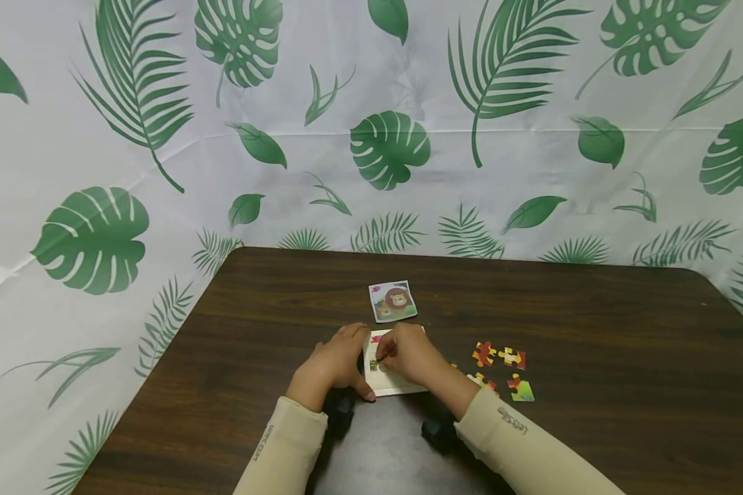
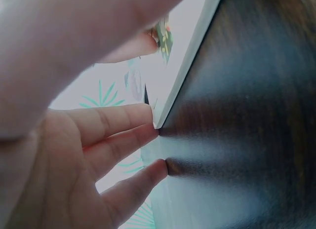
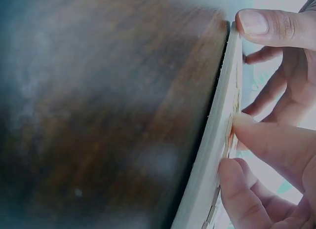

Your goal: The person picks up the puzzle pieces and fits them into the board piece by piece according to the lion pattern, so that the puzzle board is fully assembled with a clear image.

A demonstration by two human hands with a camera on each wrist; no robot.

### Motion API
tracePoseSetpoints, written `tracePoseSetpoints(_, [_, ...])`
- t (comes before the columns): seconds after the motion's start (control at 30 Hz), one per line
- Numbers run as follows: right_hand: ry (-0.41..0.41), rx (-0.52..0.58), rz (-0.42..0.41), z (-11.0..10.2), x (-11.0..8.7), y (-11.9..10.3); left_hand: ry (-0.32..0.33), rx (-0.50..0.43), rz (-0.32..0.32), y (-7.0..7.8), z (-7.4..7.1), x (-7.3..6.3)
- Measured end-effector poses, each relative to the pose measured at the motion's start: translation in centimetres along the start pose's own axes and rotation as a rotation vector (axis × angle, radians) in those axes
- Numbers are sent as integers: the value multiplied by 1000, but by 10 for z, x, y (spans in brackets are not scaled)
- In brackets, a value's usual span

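Observation:
A shallow cream puzzle board [image 1: 386, 382] lies on the table between the hands. The left hand [image 1: 337, 361] rests along its left side with the thumb at the front corner; in the left wrist view, extended fingers [image 2: 116, 121] touch the board's edge and the tabletop. Over the board, the right hand [image 1: 411, 354] pinches a small puzzle piece between thumb and index finger, the piece mostly hidden by the fingertips. In the left wrist view a green and yellow puzzle piece [image 2: 165, 39] shows at the fingertips. A pink patch [image 1: 376, 339] shows at the board's upper left.
A lion picture card [image 1: 393, 302] lies just beyond the board. Several loose puzzle pieces [image 1: 512, 358] are to the right, some partly behind the right forearm. The dark wooden table [image 1: 272, 295] ends at a leaf-print cloth [image 1: 322, 158] behind. Black wrist cameras [image 1: 339, 409] sit under both wrists.

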State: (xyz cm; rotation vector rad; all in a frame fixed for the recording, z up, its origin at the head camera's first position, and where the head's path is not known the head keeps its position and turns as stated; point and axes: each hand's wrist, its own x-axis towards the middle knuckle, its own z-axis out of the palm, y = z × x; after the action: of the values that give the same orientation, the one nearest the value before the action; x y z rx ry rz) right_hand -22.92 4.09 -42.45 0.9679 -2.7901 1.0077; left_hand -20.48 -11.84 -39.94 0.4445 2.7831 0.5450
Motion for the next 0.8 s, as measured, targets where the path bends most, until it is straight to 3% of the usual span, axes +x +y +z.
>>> tracePoseSetpoints(0.43, [-53,52,9,-4,-5,2,-3,-4,2,0,0,-1])
tracePoseSetpoints(0.8, [-53,263,117,-30,-16,11,0,-2,-3,0,1,-1])
